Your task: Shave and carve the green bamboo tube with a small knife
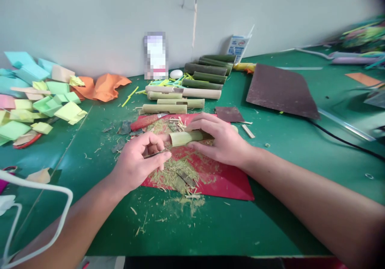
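My right hand (pixel 221 138) is wrapped over a short pale-green bamboo tube (pixel 182 138), which lies sideways above a red sheet (pixel 237 182). The tube's open end faces left. There, my left hand (pixel 136 158) reaches a finger to the rim or just inside it; I cannot tell which. Between the thumb and fingers of the left hand is a thin dark piece (pixel 155 154) that looks like folded sandpaper, mostly hidden. Bamboo dust and shavings (pixel 168 174) cover the sheet below, along with a dark scrap (pixel 186 177). A red-handled knife (pixel 147 121) lies behind the left hand.
Several cut bamboo tubes (pixel 165 109) lie in a row behind the hands. Dark sandpaper sheets (pixel 279 92) are at the right, with a black cable (pixel 345 136). Folded paper pieces (pixel 30 100) crowd the left. A white bent frame (pixel 67 204) stands near my left forearm.
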The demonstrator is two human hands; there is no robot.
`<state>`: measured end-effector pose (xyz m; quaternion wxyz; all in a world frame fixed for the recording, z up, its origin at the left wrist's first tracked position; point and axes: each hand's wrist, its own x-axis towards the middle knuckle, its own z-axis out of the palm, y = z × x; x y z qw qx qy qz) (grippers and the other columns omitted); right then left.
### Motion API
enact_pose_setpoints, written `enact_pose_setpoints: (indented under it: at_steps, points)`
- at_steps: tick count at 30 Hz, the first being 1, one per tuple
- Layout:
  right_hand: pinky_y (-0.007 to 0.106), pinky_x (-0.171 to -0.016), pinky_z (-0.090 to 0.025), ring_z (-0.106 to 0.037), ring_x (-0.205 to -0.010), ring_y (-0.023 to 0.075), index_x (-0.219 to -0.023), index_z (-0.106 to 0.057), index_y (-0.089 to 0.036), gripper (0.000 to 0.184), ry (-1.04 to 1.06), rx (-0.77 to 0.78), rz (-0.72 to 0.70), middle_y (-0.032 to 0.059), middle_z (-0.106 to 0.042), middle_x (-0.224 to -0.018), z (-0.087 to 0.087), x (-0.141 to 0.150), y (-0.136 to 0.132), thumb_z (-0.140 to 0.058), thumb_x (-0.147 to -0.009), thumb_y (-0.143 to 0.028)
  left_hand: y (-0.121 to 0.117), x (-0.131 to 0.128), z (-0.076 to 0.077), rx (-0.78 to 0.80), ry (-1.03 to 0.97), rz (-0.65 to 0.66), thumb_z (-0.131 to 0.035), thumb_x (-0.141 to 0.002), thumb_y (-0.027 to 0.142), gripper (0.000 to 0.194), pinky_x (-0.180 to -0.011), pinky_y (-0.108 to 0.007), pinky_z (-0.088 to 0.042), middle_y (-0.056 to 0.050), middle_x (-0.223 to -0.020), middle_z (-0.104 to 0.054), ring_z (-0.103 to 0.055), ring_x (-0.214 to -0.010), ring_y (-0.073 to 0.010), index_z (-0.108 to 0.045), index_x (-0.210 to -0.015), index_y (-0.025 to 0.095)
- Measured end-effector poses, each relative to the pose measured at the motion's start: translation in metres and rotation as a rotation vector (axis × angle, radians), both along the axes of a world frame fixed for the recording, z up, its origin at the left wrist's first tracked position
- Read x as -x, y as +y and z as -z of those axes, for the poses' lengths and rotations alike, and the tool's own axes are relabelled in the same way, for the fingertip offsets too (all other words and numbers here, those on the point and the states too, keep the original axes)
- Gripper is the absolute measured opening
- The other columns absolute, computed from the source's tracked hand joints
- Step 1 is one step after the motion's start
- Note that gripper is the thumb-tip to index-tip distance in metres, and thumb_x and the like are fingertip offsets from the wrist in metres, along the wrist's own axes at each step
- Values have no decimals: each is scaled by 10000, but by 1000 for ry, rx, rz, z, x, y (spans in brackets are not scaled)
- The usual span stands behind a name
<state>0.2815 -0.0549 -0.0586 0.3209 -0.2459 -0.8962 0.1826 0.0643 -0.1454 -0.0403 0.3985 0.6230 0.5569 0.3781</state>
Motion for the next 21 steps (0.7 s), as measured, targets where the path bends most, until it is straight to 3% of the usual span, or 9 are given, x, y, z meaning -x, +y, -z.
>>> enact_pose_setpoints:
  at_steps: [8, 12, 18, 21]
  points:
    - [321, -782, -452, -558, -936, 195, -1014, -586, -194, 263, -5, -6, 1, 67, -602, -1028, 0, 1, -2, -639, -768, -267, 1, -3, 3, -3, 61, 95, -650, -773, 257, 150, -549, -212, -428, 26, -663, -561, -524, -575, -90, -524, -727, 189]
    - [302, -783, -448, -555, -943, 185, -1024, -586, -183, 274, -20, -15, 4, 67, -603, -1035, -1, 0, -2, -643, -769, -265, 1, -3, 4, -34, 61, 63, -648, -767, 246, 151, -567, -210, -438, 14, -713, -564, -526, -616, -95, -521, -712, 184]
    - [323, -799, -446, -551, -960, 197, -1025, -586, -189, 271, -9, 3, -7, 70, -601, -1033, -2, -1, -2, -635, -771, -268, 1, -1, 7, -109, 88, 6, -659, -759, 258, 148, -712, -258, -485, -60, -1011, -634, -612, -853, -162, -541, -730, 173]
    - [329, -798, -448, -550, -962, 203, -1030, -586, -194, 273, -6, 12, -11, 73, -598, -1033, -1, -1, -2, -632, -770, -263, 3, 0, 8, -157, 118, -15, -654, -764, 259, 143, -760, -278, -487, -65, -1032, -633, -614, -895, -176, -547, -728, 172]
